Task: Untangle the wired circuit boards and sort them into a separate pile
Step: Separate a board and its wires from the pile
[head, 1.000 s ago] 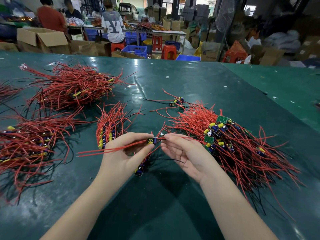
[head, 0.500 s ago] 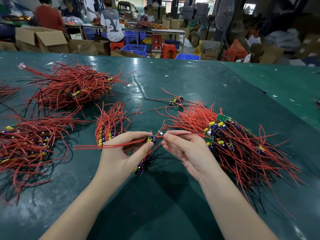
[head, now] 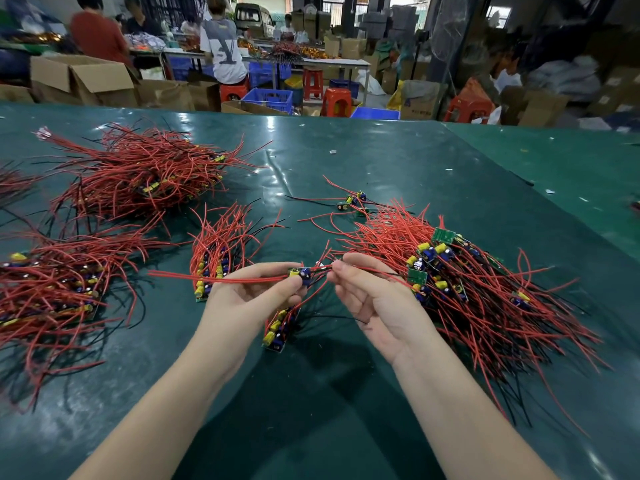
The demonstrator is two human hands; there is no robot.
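Note:
My left hand (head: 252, 299) pinches a small circuit board (head: 300, 274) with yellow and blue parts; its red wires run out to the left. My right hand (head: 374, 296) pinches the red and black wires on the board's right side, close to the board. A short row of boards (head: 277, 329) lies on the table below my left hand. To the right spreads a big tangled pile of wired boards (head: 460, 285). A small, neat bundle of boards (head: 218, 261) lies just left of my left hand.
Two larger heaps of red-wired boards lie at the far left (head: 48, 289) and back left (head: 145, 174). A few loose boards (head: 353, 202) sit behind the right pile. The green table (head: 346, 410) ends at a seam on the right. People and cardboard boxes (head: 83, 77) stand beyond.
Both hands stay in nearly the same place, holding the board and its wires; my right fingers have shifted slightly along the wires. The piles have not moved.

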